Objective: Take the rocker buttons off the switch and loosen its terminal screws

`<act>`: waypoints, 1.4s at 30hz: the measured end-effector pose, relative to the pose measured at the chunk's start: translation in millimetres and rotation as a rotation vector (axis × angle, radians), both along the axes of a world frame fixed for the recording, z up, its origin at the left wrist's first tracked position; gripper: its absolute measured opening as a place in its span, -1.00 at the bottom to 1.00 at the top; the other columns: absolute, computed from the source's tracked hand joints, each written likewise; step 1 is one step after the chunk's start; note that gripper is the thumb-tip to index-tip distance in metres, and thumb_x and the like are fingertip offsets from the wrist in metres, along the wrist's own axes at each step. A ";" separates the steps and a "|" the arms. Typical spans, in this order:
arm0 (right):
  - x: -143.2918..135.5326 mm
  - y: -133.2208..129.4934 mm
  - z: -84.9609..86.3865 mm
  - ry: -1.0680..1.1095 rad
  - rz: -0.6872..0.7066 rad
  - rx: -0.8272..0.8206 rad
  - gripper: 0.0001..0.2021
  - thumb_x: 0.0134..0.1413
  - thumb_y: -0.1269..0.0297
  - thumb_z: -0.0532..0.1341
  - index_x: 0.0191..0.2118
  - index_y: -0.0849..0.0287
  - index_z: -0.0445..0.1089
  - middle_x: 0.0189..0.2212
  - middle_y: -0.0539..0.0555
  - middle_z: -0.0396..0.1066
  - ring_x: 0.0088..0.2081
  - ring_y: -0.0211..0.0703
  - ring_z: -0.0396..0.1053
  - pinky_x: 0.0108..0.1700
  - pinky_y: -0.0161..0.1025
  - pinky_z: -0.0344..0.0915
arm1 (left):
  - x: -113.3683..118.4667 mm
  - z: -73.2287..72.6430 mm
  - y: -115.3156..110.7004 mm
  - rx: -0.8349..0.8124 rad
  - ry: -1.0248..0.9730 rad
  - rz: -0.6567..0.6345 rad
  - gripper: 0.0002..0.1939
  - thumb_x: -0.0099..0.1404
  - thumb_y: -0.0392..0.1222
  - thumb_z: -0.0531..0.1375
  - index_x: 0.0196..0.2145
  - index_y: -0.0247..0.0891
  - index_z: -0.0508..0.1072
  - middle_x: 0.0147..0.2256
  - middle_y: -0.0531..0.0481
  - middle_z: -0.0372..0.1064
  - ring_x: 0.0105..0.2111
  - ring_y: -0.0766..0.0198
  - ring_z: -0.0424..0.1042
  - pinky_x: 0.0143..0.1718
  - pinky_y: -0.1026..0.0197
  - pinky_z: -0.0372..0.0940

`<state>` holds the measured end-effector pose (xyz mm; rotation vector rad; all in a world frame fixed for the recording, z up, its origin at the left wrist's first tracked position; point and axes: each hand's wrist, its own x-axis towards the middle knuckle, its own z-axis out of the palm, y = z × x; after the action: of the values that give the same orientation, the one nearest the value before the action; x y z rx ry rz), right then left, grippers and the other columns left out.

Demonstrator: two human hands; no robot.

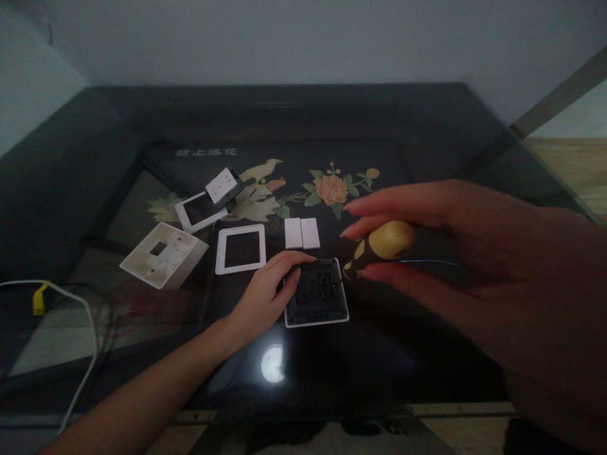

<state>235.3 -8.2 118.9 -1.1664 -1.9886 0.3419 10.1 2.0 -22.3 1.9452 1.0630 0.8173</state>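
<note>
My left hand (272, 287) grips the upper left edge of a wall switch (315, 297), a white-rimmed square plate with a black body facing up. The switch lies on the dark glass tabletop. In my right hand (427, 234) is a screwdriver with a yellow and black handle (389, 241), held between thumb and fingers. Its shaft points down and left, and the tip appears to meet the right part of the switch's black body. Just beyond the switch lie two white rocker keys (302, 233), side by side.
Left of the keys lies a white square frame (241, 268). Behind it, a socket module (222, 188) rests against another white frame (187, 226). A white mounting box (164, 256) stands farther left. A white cable (92, 328) with a yellow tag (38, 302) runs along the left side.
</note>
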 end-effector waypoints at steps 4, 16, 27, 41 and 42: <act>6.2 3.2 4.2 -0.152 0.174 0.000 -0.80 0.13 0.32 0.31 -0.10 0.03 0.52 -0.14 -0.04 0.59 -0.18 -0.08 0.57 -0.11 -0.18 0.54 | -0.3 0.6 1.0 -0.040 -0.022 0.014 -0.73 0.46 -0.28 0.01 0.01 -0.22 0.42 -0.03 -0.09 0.46 0.01 0.13 0.43 0.07 0.06 0.33; 0.6 7.7 -2.2 -0.050 0.132 0.000 -0.74 0.14 0.32 0.28 -0.05 -0.10 0.44 -0.14 -0.12 0.59 -0.13 -0.10 0.57 -0.04 -0.19 0.51 | -2.1 4.3 5.9 -0.116 -0.067 0.038 -0.76 0.41 -0.25 0.07 -0.05 -0.21 0.48 -0.05 -0.07 0.51 -0.02 0.12 0.47 0.08 0.01 0.34; -9.4 -1.8 -7.7 -0.122 -0.029 0.106 -0.87 0.16 0.25 0.32 -0.16 -0.11 0.49 -0.22 -0.11 0.55 -0.30 -0.16 0.53 -0.26 -0.23 0.51 | -2.2 3.3 5.4 -0.096 -0.058 0.036 -0.76 0.42 -0.22 0.07 -0.05 -0.21 0.48 -0.05 -0.08 0.51 -0.02 0.10 0.47 0.07 0.01 0.35; -11.3 -0.5 -12.0 -0.227 -0.060 0.265 -0.90 0.21 0.17 0.27 -0.22 -0.01 0.52 -0.26 0.00 0.51 -0.30 -0.15 0.46 -0.32 -0.23 0.45 | -2.0 1.9 5.6 -0.081 -0.063 0.023 -0.75 0.42 -0.24 0.07 -0.03 -0.22 0.48 -0.04 -0.09 0.51 0.00 0.10 0.47 0.07 0.04 0.35; -12.6 -1.1 -12.4 -0.214 -0.075 0.253 -0.91 0.22 0.21 0.27 -0.19 0.00 0.52 -0.27 -0.02 0.52 -0.32 -0.17 0.47 -0.31 -0.26 0.45 | -2.0 2.3 5.4 -0.079 -0.063 0.021 -0.75 0.41 -0.24 0.07 -0.03 -0.23 0.48 -0.04 -0.09 0.51 0.01 0.10 0.46 0.07 0.03 0.34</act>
<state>222.7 -9.3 106.6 -1.1490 -2.0915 -0.0760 8.1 7.4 -20.0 1.8329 1.0646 0.8305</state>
